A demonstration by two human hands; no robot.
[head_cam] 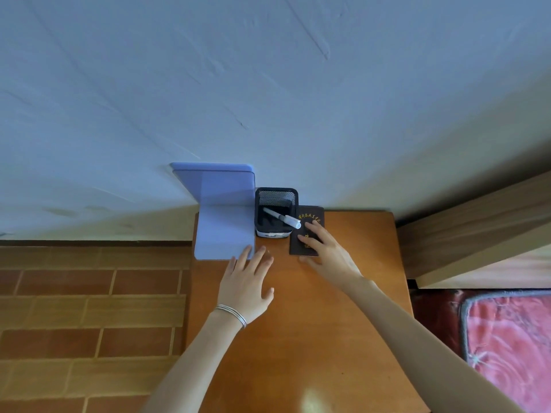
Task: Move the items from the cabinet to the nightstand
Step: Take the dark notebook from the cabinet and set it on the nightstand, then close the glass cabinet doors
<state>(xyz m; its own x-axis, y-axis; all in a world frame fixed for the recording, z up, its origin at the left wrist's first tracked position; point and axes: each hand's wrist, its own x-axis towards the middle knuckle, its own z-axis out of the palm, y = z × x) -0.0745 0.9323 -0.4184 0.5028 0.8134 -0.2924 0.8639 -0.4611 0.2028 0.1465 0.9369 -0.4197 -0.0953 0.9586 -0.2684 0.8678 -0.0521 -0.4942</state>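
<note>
We see a wooden nightstand against a pale wall, with three things lined up along its back edge. At the left stands a lilac L-shaped bookend, its upright plate against the wall. Just beside it sits a black mesh pen holder, and inside it a white marker lies tilted, its capped end poking over the front rim. A white object sits under or in front of the holder's base; we cannot tell what it is. To the holder's right, a dark maroon booklet with gold lettering lies flat on the top.

Our right hand rests on the booklet, fingers spread and flat, gripping nothing. Our left hand, wearing a thin silver bracelet, has its fingers loosely open, the tips at the bookend's front edge
</note>
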